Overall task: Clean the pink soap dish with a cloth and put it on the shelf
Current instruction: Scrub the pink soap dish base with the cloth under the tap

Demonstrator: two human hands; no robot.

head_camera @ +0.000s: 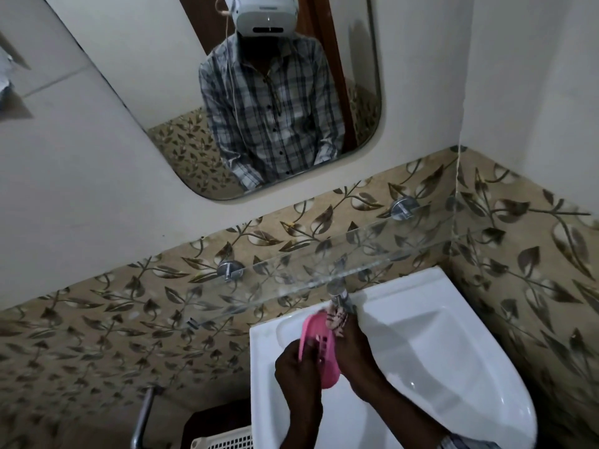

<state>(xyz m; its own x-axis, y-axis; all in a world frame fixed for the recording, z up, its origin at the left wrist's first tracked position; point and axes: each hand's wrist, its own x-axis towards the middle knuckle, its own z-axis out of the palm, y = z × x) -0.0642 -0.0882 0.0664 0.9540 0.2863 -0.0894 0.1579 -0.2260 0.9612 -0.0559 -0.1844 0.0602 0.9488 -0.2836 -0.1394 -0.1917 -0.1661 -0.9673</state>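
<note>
Head view, pink slotted soap dish [319,348], tilted over sink [453,367]

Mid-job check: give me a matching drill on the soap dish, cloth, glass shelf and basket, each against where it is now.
Things:
1. pink soap dish
2. patterned cloth
3. glass shelf
4. white basket

Places:
A. on the wall above the sink
B. in the right hand, at the dish's far end
C. low, left of the sink
D. held by the left hand over the basin

Pairs: 1-D, 2-B, 3-A, 4-C

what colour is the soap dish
Pink; the soap dish shows best in the head view, held over the sink.
</note>
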